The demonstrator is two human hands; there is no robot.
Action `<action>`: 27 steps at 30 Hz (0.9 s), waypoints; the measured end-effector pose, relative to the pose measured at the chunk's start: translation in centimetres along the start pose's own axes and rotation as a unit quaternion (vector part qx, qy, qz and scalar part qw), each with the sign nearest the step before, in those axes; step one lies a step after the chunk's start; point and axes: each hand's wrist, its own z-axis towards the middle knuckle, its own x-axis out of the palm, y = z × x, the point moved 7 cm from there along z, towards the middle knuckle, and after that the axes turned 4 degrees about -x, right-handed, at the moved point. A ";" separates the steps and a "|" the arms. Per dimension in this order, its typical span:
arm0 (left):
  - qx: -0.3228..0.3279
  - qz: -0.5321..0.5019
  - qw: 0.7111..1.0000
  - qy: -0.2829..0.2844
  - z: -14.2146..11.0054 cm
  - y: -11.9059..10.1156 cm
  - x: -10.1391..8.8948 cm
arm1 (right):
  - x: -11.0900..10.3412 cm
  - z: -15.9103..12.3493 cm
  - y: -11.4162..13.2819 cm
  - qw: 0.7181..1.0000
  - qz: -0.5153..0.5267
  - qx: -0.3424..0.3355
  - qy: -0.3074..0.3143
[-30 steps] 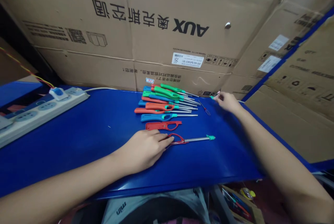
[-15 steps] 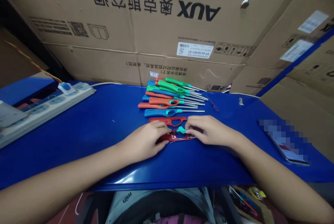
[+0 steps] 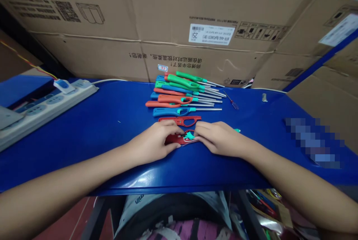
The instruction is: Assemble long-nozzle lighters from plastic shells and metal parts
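Note:
My left hand (image 3: 155, 141) is closed on the handle end of an opened red gas lighter shell (image 3: 175, 139), thumb at the near edge, fingertips at the far edge. A green trigger (image 3: 189, 135) and a pale wire lie exposed inside it. My right hand (image 3: 219, 137) pinches at the trigger's right side; its fingers cover the shell's front end. Just beyond both hands lies the other red shell half (image 3: 183, 121), inner side up. A small green tip (image 3: 237, 130) shows behind my right wrist.
Assembled lighters in several colours (image 3: 181, 100) lie stacked behind the shell halves. A small screwdriver (image 3: 232, 102) lies to their right. On the left is a white power strip (image 3: 50, 104); on the right, a pixelated phone (image 3: 313, 143). Cardboard (image 3: 156, 42) walls the table's back.
The view has tilted down slightly. My right fingers remain at the green trigger, which sits lower in the red shell. My left hand keeps its hold on the shell.

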 end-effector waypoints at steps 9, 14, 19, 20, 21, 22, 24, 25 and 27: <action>-0.005 0.003 1.000 0.013 0.2 0.0 0.0 | 0.1 0.1 0.6 0.999 0.009 -0.033 -0.005; 0.004 0.031 1.000 0.003 0.0 -0.4 0.1 | 0.1 0.1 0.9 0.999 -0.008 -0.042 0.008; 0.016 0.045 0.999 0.001 -0.2 -0.6 0.2 | 0.0 0.0 1.0 0.998 -0.028 -0.056 0.019; 0.016 0.045 0.999 0.000 -0.2 -0.6 0.2 | 0.0 0.0 1.2 0.997 -0.040 -0.061 0.023; 0.017 0.046 0.999 -0.001 -0.2 -0.6 0.1 | 0.0 0.0 1.3 0.996 -0.054 -0.066 0.026; 0.018 0.048 0.999 -0.002 -0.3 -0.7 0.1 | 0.1 0.0 1.6 0.995 -0.069 -0.073 0.030; 0.027 0.054 0.998 -0.008 -0.4 -0.9 0.1 | 0.3 0.0 2.1 0.991 -0.094 -0.084 0.036; 0.034 0.060 0.998 -0.009 -0.4 -1.1 0.2 | 0.3 0.0 2.4 0.990 -0.101 -0.087 0.034; 0.049 0.078 0.996 -0.006 -0.6 -1.4 0.4 | -0.2 0.0 2.5 0.992 -0.099 -0.079 0.010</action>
